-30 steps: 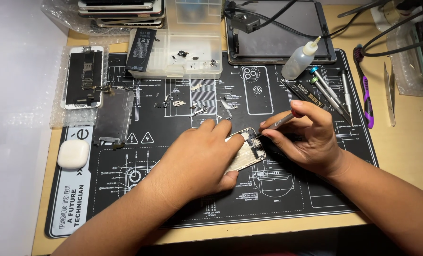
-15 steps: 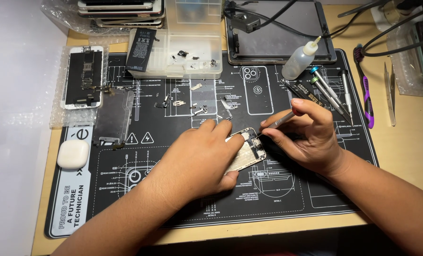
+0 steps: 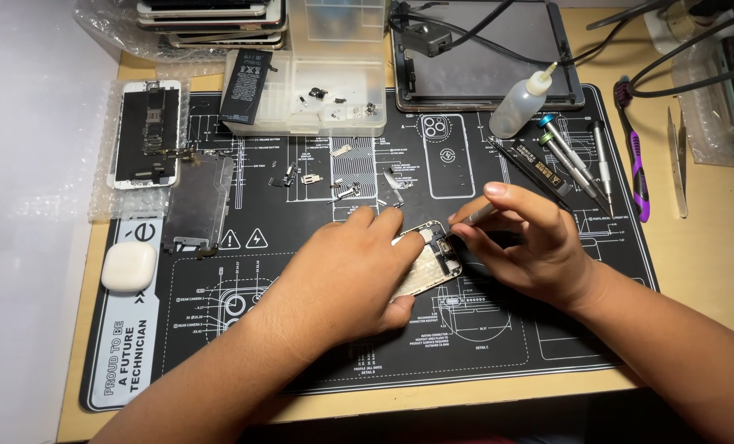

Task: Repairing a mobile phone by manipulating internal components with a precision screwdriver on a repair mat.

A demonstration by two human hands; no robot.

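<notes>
My left hand (image 3: 346, 271) lies over a silver phone housing (image 3: 427, 261) on the black repair mat (image 3: 318, 362) and holds it by its sides. My right hand (image 3: 530, 240) pinches a thin metal tool (image 3: 475, 217), its tip down in the housing's upper corner. Most of the housing is hidden under my left palm. Small screws and brackets (image 3: 342, 182) lie on the mat just beyond my hands.
A removed screen (image 3: 146, 134) and a metal shield plate (image 3: 198, 201) lie at left, with a white case (image 3: 129, 266). A parts tray with a battery (image 3: 246, 86) sits behind. Bottle (image 3: 521, 102), screwdrivers (image 3: 572, 160), purple tool (image 3: 637, 164), tweezers (image 3: 677, 160) lie at right.
</notes>
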